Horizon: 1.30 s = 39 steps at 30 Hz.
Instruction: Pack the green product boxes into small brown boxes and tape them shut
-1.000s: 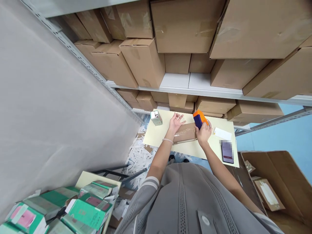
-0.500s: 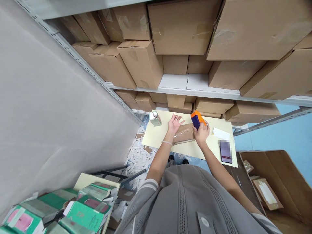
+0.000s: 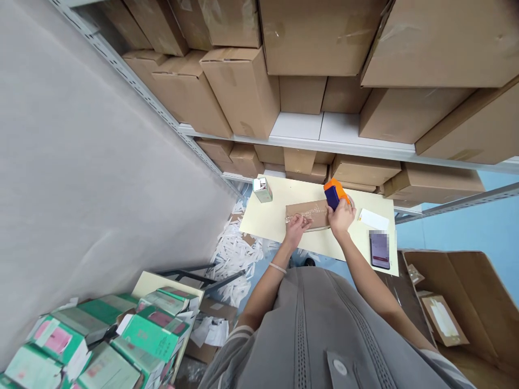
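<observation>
A narrow brown cardboard box [image 3: 314, 209] lies on the cream tabletop [image 3: 267, 219], with shiny clear tape along its top. My left hand [image 3: 297, 229] is at the box's near left part, fingers bent together over the taped top; their tips are small in view. In my right hand [image 3: 341, 218] is an orange and dark blue tape dispenser [image 3: 333, 194], held at the right end of the box. Part of a tape roll shows behind that hand. A small green and white carton [image 3: 263, 190] stands at the table's far left.
A white card or packet [image 3: 373, 219] and a phone [image 3: 380, 250] lie right of my right hand. Shelves with brown boxes [image 3: 239, 92] rise ahead. Green cartons [image 3: 150, 335] are piled lower left, paper shreds [image 3: 239, 251] cover the floor, and a large open box [image 3: 466, 281] stands right.
My left hand has gone from spread fingers above the box's left end to bent fingers on its near side. The right hand still holds the tape dispenser. The view has shifted slightly.
</observation>
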Motion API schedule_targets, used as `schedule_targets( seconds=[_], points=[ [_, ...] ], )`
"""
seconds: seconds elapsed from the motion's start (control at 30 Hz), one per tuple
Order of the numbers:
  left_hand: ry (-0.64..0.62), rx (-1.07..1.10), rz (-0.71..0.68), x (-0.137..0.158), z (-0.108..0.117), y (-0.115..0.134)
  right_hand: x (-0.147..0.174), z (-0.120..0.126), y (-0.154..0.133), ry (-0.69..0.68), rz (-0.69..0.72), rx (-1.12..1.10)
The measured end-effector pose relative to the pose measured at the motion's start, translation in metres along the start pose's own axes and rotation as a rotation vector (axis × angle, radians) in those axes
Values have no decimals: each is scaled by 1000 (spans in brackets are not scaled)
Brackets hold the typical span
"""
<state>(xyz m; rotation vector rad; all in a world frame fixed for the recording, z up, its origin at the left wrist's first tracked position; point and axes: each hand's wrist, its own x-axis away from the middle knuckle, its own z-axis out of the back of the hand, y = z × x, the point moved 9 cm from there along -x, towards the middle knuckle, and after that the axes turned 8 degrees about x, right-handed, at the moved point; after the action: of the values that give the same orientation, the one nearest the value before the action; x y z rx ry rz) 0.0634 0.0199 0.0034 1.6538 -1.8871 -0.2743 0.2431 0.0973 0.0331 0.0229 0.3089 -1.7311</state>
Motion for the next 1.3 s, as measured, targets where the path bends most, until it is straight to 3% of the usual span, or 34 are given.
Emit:
schedule_targets(
  seconds=[0.3, 0.63, 0.73, 1.03, 1.3],
  points=[
    [-10, -69, -30, 3, 1, -3, -16, 0, -6, -194, -128, 118],
    [-61, -197, 16, 22, -1, -12, -19, 2, -24, -183, -123, 195],
    [-32, -249, 47, 35, 13, -21, -18, 0, -22, -182, -122, 192],
    [266, -565, 100, 61, 91, -34, -14, -2, -23, -167, -116, 181],
    [437, -706, 114, 35, 127, -25, -11, -5, -23, -190, -109, 198]
  ],
)
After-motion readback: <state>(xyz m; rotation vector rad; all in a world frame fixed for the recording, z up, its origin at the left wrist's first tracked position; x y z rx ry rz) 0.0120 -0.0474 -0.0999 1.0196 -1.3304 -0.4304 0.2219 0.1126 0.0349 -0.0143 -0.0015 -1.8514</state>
